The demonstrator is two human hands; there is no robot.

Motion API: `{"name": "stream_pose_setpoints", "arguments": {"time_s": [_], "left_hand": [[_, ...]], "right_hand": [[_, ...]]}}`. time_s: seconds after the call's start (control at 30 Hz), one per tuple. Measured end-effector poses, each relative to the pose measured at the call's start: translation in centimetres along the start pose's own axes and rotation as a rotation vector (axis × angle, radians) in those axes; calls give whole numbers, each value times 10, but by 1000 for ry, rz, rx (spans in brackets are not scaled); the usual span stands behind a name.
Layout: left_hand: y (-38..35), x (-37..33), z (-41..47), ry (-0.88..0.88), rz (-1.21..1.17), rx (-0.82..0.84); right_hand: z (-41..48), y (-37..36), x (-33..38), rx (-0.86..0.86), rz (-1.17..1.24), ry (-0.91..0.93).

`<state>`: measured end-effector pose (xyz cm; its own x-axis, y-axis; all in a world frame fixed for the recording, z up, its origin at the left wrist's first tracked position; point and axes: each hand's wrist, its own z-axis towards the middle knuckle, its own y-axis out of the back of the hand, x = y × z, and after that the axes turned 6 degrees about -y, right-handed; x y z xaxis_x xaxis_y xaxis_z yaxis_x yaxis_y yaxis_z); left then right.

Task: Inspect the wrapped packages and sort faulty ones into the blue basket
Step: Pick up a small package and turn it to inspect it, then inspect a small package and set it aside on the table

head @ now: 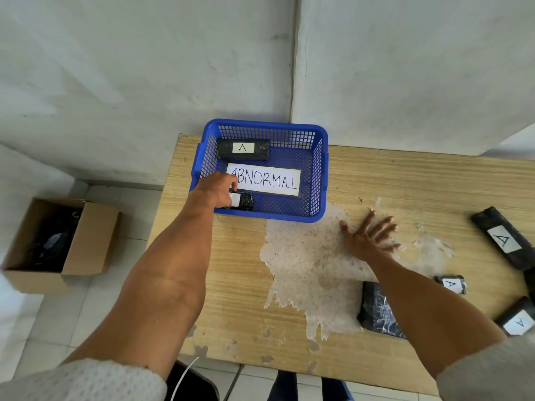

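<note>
The blue basket [318,180] stands at the table's far left and has a white "ABNORMAL" sign inside. A black wrapped package [243,149] with an "A" label lies along its far wall. My left hand [215,191] reaches over the basket's near-left corner, its fingers closed on a small black wrapped package [244,200] with a white label, low inside the basket. My right hand [369,237] rests flat on the table with its fingers spread, holding nothing. Several more black packages lie to the right: a long one [505,240], a small one [451,284], one [516,321] at the edge, and one [377,311] beside my right forearm.
The wooden table [231,285] has a large worn white patch [307,264] in its middle. An open cardboard box [86,241] with dark items sits on the tiled floor at the left. White walls stand close behind the table.
</note>
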<state>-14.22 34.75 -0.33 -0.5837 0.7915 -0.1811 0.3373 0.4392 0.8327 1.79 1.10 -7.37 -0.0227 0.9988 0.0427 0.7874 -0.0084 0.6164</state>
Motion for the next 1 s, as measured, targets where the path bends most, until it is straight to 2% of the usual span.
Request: {"name": "stream_pose_setpoints", "arguments": {"time_s": [0.17, 0.3, 0.47, 0.7, 0.83, 1.0], "left_hand": [[-4, -9, -5, 90, -108, -73], [-15, -34, -7, 71, -155, -362], [-30, -76, 0, -94, -211, -712], [-49, -195, 18, -419, -178, -1001], [-79, -273, 26, -579, -133, -1027], [-135, -352, 21, -602, -158, -838]], "right_hand": [[8, -6, -5, -44, 13, 13], [10, -14, -10, -139, 64, 65], [20, -21, -21, -250, 77, 163], [42, -8, -60, -426, -25, 407], [66, 9, -96, -468, -67, 584], [84, 38, -145, -454, -166, 653]]}}
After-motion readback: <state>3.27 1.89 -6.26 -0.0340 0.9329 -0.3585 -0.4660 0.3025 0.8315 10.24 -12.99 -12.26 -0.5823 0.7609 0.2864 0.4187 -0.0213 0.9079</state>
